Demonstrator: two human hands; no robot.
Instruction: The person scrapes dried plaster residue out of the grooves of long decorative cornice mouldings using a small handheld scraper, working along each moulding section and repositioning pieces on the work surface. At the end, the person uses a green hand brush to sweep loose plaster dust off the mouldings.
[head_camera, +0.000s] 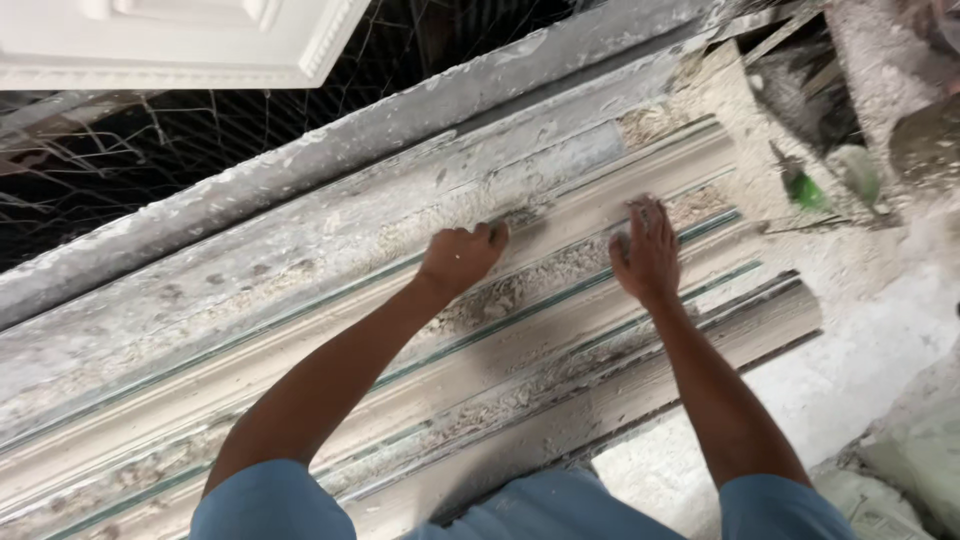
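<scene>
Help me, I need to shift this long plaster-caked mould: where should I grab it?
Probably the near edge rail of the mould, from your side: it is raised and rounded and runs the whole length. The left hand and right hand rest on shallow grooves, which offer nothing to hook.

Both my arms were stretched out in front of me, bare from the short blue sleeves down, angled in toward each other a bit. My left hand (460, 255) was curled into a loose fist, knuckles up, wrist bent slightly, thumb side pressed down with the thumb tip poking out to the right. My right hand (646, 252) was flat, palm down, fingers together and pointing away from me, thumb spread off to the left. Right forearm ran pretty much straight back to my elbow, left one came in at a longer diagonal. Both hands were dusty and pale with grit, and sat near each other, not touching.
</scene>
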